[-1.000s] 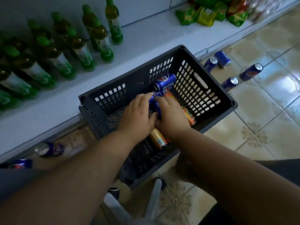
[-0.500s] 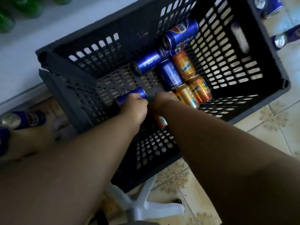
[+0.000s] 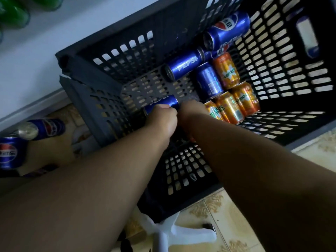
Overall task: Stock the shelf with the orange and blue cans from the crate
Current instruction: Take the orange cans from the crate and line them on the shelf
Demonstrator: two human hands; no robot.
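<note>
On the tiled floor at far left, two blue cans (image 3: 45, 127) lie below the white shelf (image 3: 36, 57). Inside the dark slotted plastic crate (image 3: 116, 42), your left hand (image 3: 161, 118) now grips a blue can (image 3: 163, 103) that a second ago it only reached among. Your right hand (image 3: 190, 111) curls low; what it holds I cannot tell. Orange cans (image 3: 236, 102) remain, so stocking is far from finished.

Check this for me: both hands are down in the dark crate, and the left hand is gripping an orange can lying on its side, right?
Not quite. In the head view the left hand grips a blue Pepsi can lying on its side, not an orange one. The orange cans lie beside the right hand. Both hands are indeed down in the dark crate.
</note>
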